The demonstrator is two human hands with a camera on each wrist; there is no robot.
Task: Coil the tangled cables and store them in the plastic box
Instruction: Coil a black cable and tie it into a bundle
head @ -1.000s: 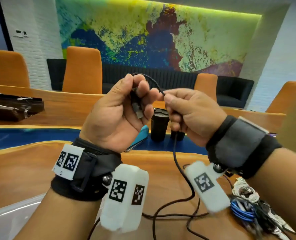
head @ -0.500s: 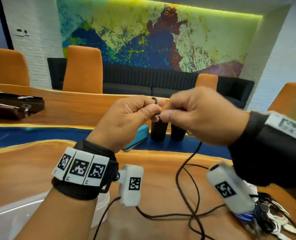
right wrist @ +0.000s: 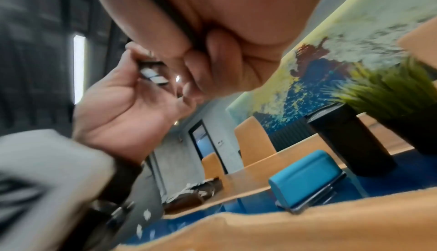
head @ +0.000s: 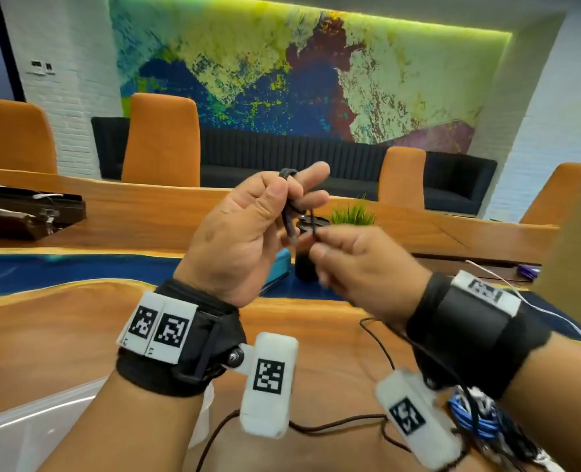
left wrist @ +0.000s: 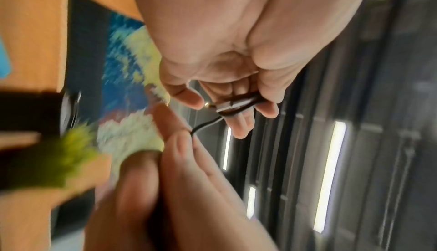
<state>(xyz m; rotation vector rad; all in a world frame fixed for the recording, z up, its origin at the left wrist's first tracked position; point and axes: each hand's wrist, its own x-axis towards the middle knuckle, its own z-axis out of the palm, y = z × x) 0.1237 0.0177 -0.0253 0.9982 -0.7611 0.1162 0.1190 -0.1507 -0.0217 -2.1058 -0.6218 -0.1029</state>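
- The worktop (head: pixel 61 335) carries the slack: the loose run of the black cable (head: pixel 336 422) lies across it below both wrists, so the unwound length lies downward and toward the person from the grip.
- The box (head: pixel 17 434), clear plastic, sits at the near left corner, under the left forearm and well apart from the raised hands; nothing can be seen in it from here.
- A pile of other cables (head: pixel 476 417), blue and white among them, lies at the near right, just beside the right wrist.
- The left hand (head: pixel 234 233) is held up, palm toward the person; thumb and fingers pinch the plug end with a few small turns of cable round the fingers.
- The coil's long axis runs roughly up and down, along the plug (left wrist: pixel 230 105).
- The right hand (head: pixel 360 267) sits just right of and slightly below the left, thumb and forefinger closed on the strand where it leaves the coil.
- The right hand is the nearer to the slack, so I judge it feeds the next turn while the left only holds.
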